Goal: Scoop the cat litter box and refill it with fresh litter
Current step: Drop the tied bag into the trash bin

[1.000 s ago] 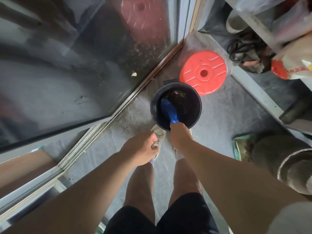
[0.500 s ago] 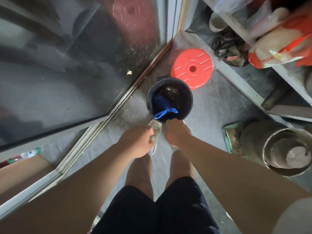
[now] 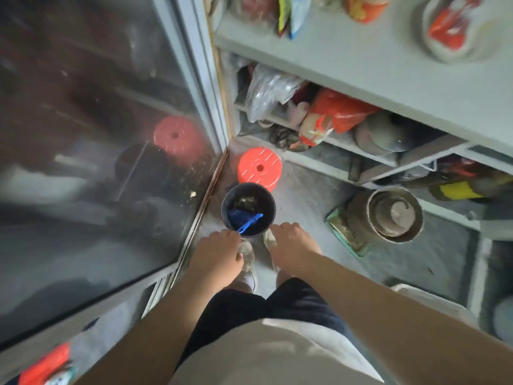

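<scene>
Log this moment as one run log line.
blue bag in black bin | left hand closed, empty or not unclear | right hand open above shoes | red stool behind bin

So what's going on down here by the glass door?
A person stands over a black bin on the floor, next to a red stool. A blue bag sits inside the bin, its tied end poking up at the near rim. The left hand is closed right by that end; the right hand hovers at the rim, holding nothing visible.

Grey concrete floor (image 3: pixel 311 190) between dusty glass door (image 3: pixel 97 134) and cluttered grey shelves (image 3: pixel 374 65).
</scene>
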### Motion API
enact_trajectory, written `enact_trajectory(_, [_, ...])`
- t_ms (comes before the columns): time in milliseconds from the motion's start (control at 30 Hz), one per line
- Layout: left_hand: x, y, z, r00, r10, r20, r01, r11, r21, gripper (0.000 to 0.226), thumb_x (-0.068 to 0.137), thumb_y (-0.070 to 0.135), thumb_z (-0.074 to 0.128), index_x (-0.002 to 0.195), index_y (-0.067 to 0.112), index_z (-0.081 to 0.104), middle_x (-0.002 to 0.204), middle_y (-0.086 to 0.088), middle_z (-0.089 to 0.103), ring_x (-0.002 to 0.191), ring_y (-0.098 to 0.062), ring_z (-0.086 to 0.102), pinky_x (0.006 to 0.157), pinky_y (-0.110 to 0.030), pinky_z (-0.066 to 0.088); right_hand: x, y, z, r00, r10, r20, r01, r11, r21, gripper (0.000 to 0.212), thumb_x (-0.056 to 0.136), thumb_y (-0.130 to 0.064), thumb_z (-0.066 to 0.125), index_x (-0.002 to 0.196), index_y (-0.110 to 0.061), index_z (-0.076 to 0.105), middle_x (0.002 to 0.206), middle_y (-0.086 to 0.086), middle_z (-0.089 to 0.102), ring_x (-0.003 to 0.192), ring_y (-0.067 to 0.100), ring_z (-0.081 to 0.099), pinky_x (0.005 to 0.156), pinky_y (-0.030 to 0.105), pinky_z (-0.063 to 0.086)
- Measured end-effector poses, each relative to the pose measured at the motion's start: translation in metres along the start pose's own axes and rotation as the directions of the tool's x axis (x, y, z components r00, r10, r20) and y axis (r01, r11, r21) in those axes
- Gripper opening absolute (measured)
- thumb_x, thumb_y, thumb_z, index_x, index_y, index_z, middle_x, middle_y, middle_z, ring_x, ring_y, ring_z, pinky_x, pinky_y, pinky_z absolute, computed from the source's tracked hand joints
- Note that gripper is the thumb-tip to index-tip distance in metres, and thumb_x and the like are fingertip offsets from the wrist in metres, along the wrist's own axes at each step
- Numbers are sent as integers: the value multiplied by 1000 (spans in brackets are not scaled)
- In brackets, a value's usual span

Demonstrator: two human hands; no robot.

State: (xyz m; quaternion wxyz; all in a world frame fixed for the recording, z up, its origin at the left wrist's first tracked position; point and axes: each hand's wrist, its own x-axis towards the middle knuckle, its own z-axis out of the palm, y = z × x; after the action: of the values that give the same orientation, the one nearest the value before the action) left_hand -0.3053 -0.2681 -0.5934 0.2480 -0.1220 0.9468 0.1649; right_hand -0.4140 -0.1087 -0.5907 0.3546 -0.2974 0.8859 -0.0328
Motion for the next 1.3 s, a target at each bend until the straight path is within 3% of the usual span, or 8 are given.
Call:
enact_trajectory(200, [-32, 35, -38, 984, 156, -87, -159, 987, -30, 33, 87, 32, 57, 119, 24, 61, 117, 4, 64, 104, -23, 62, 81, -37, 51, -100, -1, -19, 979, 156, -133, -143, 984, 106, 19, 90, -21, 49, 108, -15, 52, 112, 7, 59, 108, 28, 51, 80, 36, 44])
enact_trajectory(400, [-48, 103, -55, 920, 353, -172, -353, 935, 32, 33, 83, 33, 62, 114, 23, 65, 114, 2, 67, 105, -26, 63, 82, -40, 52, -180, 29, -20, 912, 318, -259, -282, 945, 169, 25, 91, -27, 48, 113, -16, 52, 119, 6, 58, 116, 29, 48, 87, 38, 46])
enact_trajectory(533, [-70, 157, -58, 857, 473, -204, -460, 881, 112, 34, 85, 35, 57, 118, 24, 61, 117, 3, 65, 109, -23, 61, 87, -38, 50, -234, 52, -12, 835, 415, -361, -344, 906, 245, 35, 92, -32, 50, 124, -17, 52, 124, 5, 57, 119, 29, 47, 94, 39, 45])
enact_trajectory(800, [-144, 260, -35, 779, 601, -180, -579, 799, 161, 38, 90, 36, 57, 127, 26, 55, 129, 6, 58, 121, -20, 52, 97, -37, 44, -354, 96, 22, 643, 571, -510, -374, 816, 442, 26, 86, -33, 47, 107, -19, 54, 109, 3, 61, 103, 30, 51, 84, 39, 47])
enact_trajectory(867, [-163, 280, -30, 751, 638, -170, -614, 770, 176, 37, 91, 36, 56, 128, 27, 54, 129, 7, 57, 121, -19, 51, 98, -37, 43, -384, 103, 33, 591, 615, -522, -376, 782, 496, 15, 85, -34, 44, 93, -22, 46, 99, 3, 60, 98, 29, 51, 80, 38, 47])
enact_trajectory(967, [-184, 305, -26, 705, 686, -178, -658, 727, 195, 36, 93, 39, 53, 127, 29, 53, 130, 9, 56, 122, -17, 50, 99, -36, 42, -425, 107, 46, 531, 686, -498, -398, 721, 568, 12, 83, -32, 44, 87, -22, 38, 96, 3, 58, 96, 29, 49, 80, 39, 46])
enact_trajectory(1233, [-216, 341, -17, 567, 815, -120, -785, 579, 220, 37, 90, 39, 59, 124, 28, 58, 126, 9, 60, 119, -18, 54, 97, -35, 43, -496, 90, 70, 326, 868, -373, -420, 487, 766, 11, 87, -27, 47, 95, -20, 48, 105, 3, 58, 109, 28, 47, 86, 39, 46])
enact_trajectory(1300, [-221, 340, -16, 523, 847, -92, -818, 530, 223, 37, 88, 39, 61, 123, 28, 59, 124, 9, 61, 119, -18, 55, 96, -36, 44, -505, 80, 77, 282, 898, -337, -411, 430, 804, 26, 90, -27, 49, 114, -19, 55, 118, 2, 58, 117, 27, 45, 93, 37, 44])
